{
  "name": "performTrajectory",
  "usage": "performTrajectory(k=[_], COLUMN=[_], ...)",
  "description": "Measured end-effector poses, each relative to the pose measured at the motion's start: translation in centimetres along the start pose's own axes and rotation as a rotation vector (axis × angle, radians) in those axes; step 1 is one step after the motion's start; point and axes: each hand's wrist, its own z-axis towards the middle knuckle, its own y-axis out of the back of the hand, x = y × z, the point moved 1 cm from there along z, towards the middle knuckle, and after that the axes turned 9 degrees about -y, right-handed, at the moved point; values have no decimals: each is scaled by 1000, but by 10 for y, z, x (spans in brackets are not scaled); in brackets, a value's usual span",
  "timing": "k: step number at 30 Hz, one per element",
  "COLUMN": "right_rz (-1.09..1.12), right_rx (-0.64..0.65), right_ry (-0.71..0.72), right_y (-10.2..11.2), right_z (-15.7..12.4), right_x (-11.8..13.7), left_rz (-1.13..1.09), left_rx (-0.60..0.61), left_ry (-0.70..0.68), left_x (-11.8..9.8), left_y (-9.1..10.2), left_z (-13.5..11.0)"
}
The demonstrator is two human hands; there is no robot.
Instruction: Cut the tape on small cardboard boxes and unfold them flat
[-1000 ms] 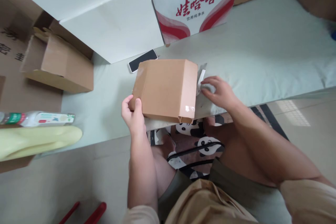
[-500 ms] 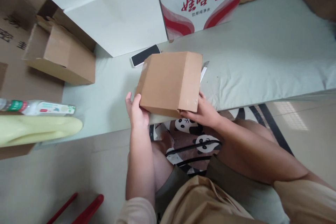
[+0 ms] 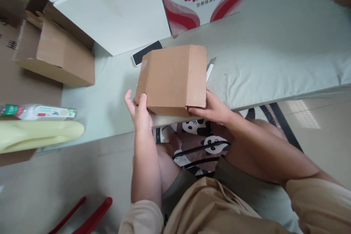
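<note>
A brown cardboard box (image 3: 168, 78) with slanted side faces is held between my two hands at the front of the cloth-covered table (image 3: 268, 51). My left hand (image 3: 141, 111) grips its near left corner, the thumb on the edge and a finger raised off to the side. Around the near right corner is my right hand (image 3: 214, 108), its fingers partly hidden behind and under the cardboard. Just right of the box lies a utility knife (image 3: 211, 68), partly covered by it. Behind the box a dark flat phone-like device (image 3: 146, 52) with a white edge rests on the cloth.
White cartons (image 3: 117, 14) and a red-lettered carton (image 3: 203, 2) stand at the back. To the left are an open cardboard box (image 3: 63, 51), a plastic bottle (image 3: 52, 112) and a pale yellow object (image 3: 41, 133). Red legs (image 3: 93, 215) show below on the floor.
The view has shifted slightly. The box has tilted a little in my hands, and more of its left side face shows. Both hands keep their hold.
</note>
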Motion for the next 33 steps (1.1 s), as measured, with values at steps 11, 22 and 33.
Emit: performTrajectory(k=[11,22,33], right_rz=[125,272,388], right_rx=[188,-436,-468], right_ry=[61,-66,-196], right_y=[24,10,18], right_z=[-4,6,3], right_x=[-5,-21,-14], left_rz=[-18,-83,-30], left_rx=[25,64,141], left_ry=[-9,-24,-5], left_x=[1,1,-14], left_y=[3,3,0], left_z=[1,1,-6])
